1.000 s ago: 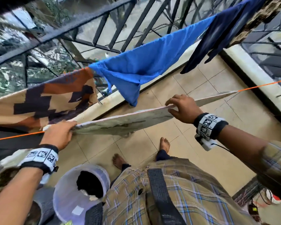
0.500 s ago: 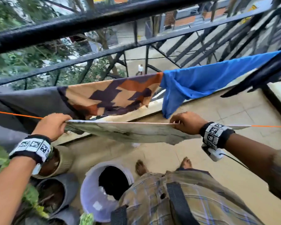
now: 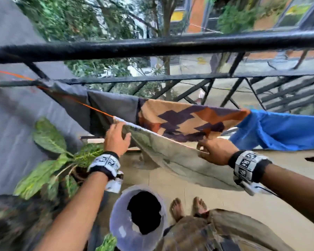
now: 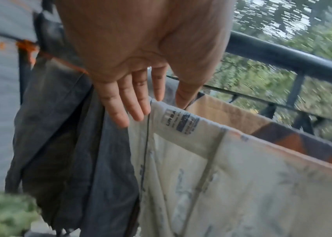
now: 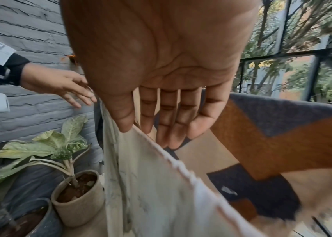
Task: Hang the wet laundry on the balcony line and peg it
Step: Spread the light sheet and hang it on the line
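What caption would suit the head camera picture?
Both hands, left hand and right hand, spread a pale cloth along the orange line.

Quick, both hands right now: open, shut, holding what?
Left hand: open, straight fingers at the pale cloth's corner.
Right hand: open, fingers straight over the cloth's top edge.

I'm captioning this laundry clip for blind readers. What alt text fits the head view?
Seen from above, the left hand and right hand spread a pale cloth along an orange line on a balcony. Behind it hang a patterned cloth and blue cloth; a bucket stands by bare feet.
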Demonstrator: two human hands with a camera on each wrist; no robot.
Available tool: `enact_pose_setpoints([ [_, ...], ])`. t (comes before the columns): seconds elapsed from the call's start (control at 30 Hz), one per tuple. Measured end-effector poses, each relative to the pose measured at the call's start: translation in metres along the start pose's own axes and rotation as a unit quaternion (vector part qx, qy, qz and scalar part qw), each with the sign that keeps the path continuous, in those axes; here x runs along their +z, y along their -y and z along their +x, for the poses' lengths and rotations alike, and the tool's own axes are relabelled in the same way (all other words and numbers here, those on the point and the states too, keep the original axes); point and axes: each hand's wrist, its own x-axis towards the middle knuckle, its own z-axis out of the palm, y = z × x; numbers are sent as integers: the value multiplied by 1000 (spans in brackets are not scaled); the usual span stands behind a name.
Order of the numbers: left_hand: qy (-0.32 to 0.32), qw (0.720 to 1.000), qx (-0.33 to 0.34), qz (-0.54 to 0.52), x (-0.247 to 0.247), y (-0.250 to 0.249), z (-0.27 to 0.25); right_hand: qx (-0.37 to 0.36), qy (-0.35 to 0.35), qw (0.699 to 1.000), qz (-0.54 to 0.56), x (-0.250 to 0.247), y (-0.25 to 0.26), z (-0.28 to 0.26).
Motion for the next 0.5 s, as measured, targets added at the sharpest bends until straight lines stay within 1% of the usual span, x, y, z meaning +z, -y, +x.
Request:
enact_pose_setpoints([
  [0.07, -4, 990, -114, -82, 2, -14, -1, -18, -2, 1000, -12, -10, 13, 12],
  [0.1, -2, 982, -159, -104, 5, -15, 3, -24, -3, 1000, -13, -16, 20, 17],
  [0.17, 0, 968, -213, -132, 8, -13, 12, -33, -5, 999, -11, -20, 29, 25],
  [0.2, -2, 956, -244, -161, 8, -12, 20, -36, -5, 999, -9, -23, 33, 29],
  [0.27, -16, 921, -308, -238, 12, -9, 37, -41, 1, 999, -7, -25, 35, 36],
  [0.3, -21, 905, -332, -264, 13, -9, 43, -44, 3, 999, -3, -26, 37, 38],
  [0.4, -13, 843, -408, -350, 19, -14, 63, -48, 5, 999, -1, -22, 32, 44],
  [0.43, -15, 830, -421, -364, 23, -11, 69, -48, 12, 999, -1, -20, 29, 47],
  [0.5, -41, 818, -440, -368, 27, -12, 74, -51, 14, 999, 6, -16, 27, 49],
])
